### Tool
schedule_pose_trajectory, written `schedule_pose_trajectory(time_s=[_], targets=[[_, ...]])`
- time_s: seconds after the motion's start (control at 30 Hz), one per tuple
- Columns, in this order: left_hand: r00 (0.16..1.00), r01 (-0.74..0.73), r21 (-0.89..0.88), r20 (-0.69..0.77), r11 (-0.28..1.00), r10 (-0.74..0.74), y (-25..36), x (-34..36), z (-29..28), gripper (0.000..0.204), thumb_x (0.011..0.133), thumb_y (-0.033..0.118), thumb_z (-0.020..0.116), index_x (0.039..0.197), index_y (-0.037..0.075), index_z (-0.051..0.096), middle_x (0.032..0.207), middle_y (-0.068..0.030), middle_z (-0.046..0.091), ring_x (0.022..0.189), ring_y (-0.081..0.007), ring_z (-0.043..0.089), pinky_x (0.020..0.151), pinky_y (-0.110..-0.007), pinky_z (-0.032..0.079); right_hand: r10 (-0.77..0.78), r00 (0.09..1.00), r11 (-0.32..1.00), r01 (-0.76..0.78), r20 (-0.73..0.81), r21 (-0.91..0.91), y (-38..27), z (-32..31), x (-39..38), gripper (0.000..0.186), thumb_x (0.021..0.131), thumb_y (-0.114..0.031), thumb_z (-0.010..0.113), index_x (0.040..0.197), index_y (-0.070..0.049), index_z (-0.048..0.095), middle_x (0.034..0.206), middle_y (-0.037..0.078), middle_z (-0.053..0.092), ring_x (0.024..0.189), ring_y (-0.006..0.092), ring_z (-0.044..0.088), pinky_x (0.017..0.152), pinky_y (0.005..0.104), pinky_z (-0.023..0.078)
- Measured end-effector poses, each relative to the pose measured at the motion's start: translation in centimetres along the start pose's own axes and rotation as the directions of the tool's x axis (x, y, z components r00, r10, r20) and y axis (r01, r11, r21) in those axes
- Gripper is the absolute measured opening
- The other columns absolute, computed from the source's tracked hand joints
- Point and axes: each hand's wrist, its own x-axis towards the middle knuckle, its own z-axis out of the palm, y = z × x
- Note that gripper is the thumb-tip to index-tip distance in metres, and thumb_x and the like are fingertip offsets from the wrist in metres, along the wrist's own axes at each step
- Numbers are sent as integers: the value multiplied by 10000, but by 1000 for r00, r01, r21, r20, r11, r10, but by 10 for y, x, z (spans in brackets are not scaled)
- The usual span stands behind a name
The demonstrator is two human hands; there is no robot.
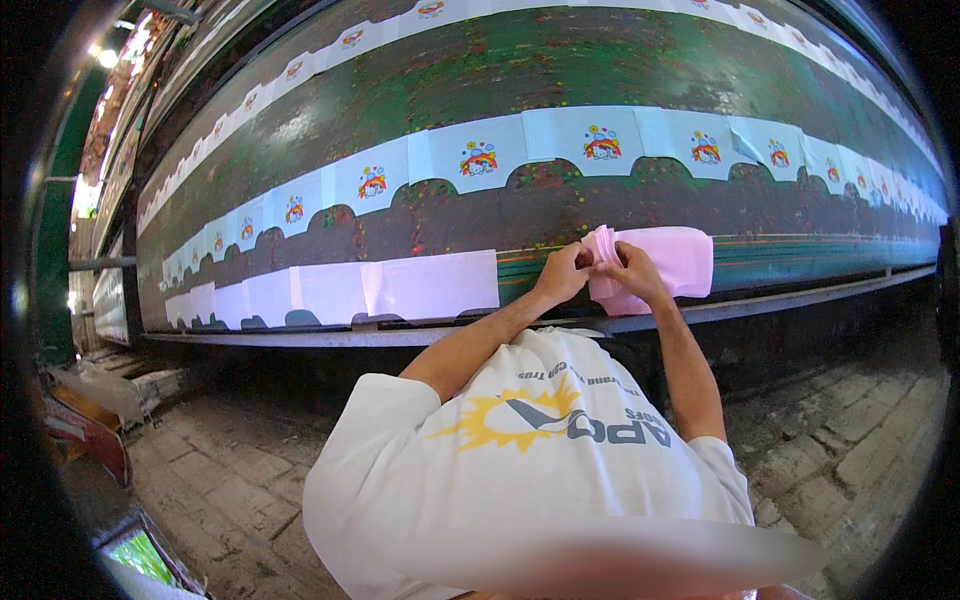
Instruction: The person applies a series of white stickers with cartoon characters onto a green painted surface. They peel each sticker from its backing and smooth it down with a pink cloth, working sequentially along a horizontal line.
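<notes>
A folded stack of pink cloth pieces (675, 262) rests near the front edge of the long dark green printing table (600, 70). Both hands grip its layered left end: my left hand (568, 268) has fingers closed on the edge, and my right hand (632, 268) pinches the same layers just beside it, fingertips close together. To the left of them, a row of plain pale pink pieces (430, 280) lies flat along the table. Behind these runs a row of light blue pieces (550, 135) with small colourful cartoon prints.
Another row of white printed pieces (380, 25) lies farther back. A metal rail (400, 335) runs along the table's front. A green post (55, 200) and metal bars stand at the left, with loose boards (95, 420) on the brick floor (230, 460) below.
</notes>
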Motion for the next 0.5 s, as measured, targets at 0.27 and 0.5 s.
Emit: schedule_pose_trajectory(time_s=[0.27, 0.5], targets=[[998, -54, -295, -30, 954, 47, -29, -3, -2, 435, 870, 178, 789, 1189, 6, 548, 1030, -118, 692, 947, -229, 680, 833, -359, 550, 72, 995, 994, -76, -63, -77, -3, 2, 0, 528, 811, -403, 821, 1045, 44, 666, 861, 110, 685, 775, 158, 625, 682, 362, 510], [978, 31, 96, -210, 995, -10, -16, 15, -14, 286, 878, 252, 749, 992, 8, 652, 898, -139, 717, 826, -252, 696, 731, -397, 533, 65, 997, 995, -67, -35, -72, -15, 1, -3, 449, 844, -335, 804, 1049, 38, 658, 873, 74, 658, 791, 146, 596, 703, 343, 495]])
